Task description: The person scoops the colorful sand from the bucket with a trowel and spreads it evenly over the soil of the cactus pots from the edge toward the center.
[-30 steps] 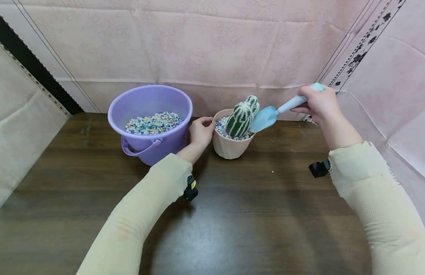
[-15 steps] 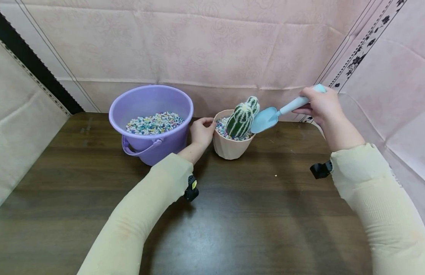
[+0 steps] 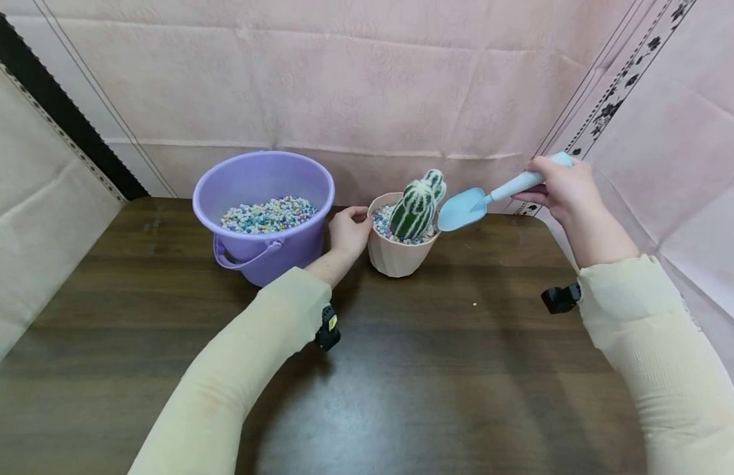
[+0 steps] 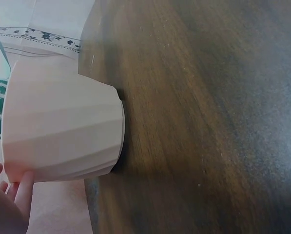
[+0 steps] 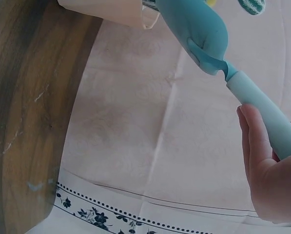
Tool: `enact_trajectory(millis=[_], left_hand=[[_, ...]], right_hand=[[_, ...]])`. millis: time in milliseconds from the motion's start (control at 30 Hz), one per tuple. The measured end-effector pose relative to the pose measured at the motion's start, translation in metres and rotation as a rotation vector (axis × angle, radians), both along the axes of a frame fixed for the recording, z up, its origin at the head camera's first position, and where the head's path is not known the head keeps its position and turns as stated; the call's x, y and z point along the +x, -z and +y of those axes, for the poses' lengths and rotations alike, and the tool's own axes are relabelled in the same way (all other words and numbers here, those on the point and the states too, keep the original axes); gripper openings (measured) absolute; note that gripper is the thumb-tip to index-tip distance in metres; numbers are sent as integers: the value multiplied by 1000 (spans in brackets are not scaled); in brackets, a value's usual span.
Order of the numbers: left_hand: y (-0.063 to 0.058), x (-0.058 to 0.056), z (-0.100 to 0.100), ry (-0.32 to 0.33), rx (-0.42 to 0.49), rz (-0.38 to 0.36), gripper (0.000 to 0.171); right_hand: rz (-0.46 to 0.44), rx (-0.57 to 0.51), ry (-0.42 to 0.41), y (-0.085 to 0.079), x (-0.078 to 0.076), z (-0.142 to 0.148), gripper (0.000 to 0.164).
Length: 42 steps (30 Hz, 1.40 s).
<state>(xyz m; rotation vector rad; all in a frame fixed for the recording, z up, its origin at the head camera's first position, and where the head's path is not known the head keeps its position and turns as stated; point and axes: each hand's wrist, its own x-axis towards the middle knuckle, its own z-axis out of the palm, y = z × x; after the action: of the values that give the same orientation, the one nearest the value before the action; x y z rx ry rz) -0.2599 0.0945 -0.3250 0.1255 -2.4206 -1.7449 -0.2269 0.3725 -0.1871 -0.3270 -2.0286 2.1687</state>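
Note:
A cream faceted flower pot (image 3: 398,258) stands on the table with a green, white-striped cactus (image 3: 416,210) leaning in pastel pebbles (image 3: 383,221). My left hand (image 3: 348,234) pinches the pot's left rim; in the left wrist view its fingers (image 4: 23,197) lie against the pot wall. My right hand (image 3: 571,194) grips the pale handle of a blue hand trowel (image 3: 463,210). The trowel's blade slopes down to the pot's right rim. No pebbles show on the blade in the head view. The right wrist view shows the blade's underside (image 5: 203,29).
A purple bucket (image 3: 307,247) with pastel pebbles (image 3: 268,216) inside stands left of the pot, its handle hanging at the front. One small pale pebble (image 3: 474,304) lies on the dark wooden table (image 3: 402,396). Pinkish cloth (image 3: 367,86) hangs behind and at both sides.
My right hand has drawn the trowel slightly right and down, away from the cactus towards the pot's rim. The left hand keeps its hold on the pot. The head view has shifted a little.

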Motion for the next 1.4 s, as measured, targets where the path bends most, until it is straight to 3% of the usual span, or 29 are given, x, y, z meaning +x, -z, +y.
enact_trajectory(millis=[400, 633, 933, 1167, 1400], left_hand=[[-8, -2, -3, 26, -30, 19, 29], [-25, 0, -6, 80, -98, 104, 30], [-48, 4, -10, 152, -71, 146, 30], [-48, 2, -11, 165, -75, 140, 31], [-39, 2, -8, 181, -89, 131, 30]], right_hand=[[8, -43, -10, -6, -3, 5, 11], [43, -181, -38, -16, -7, 14, 13], [43, -263, -20, -24, -12, 21, 12], [56, -259, -27, -27, -13, 25, 12], [48, -293, -31, -28, -13, 26, 13]])
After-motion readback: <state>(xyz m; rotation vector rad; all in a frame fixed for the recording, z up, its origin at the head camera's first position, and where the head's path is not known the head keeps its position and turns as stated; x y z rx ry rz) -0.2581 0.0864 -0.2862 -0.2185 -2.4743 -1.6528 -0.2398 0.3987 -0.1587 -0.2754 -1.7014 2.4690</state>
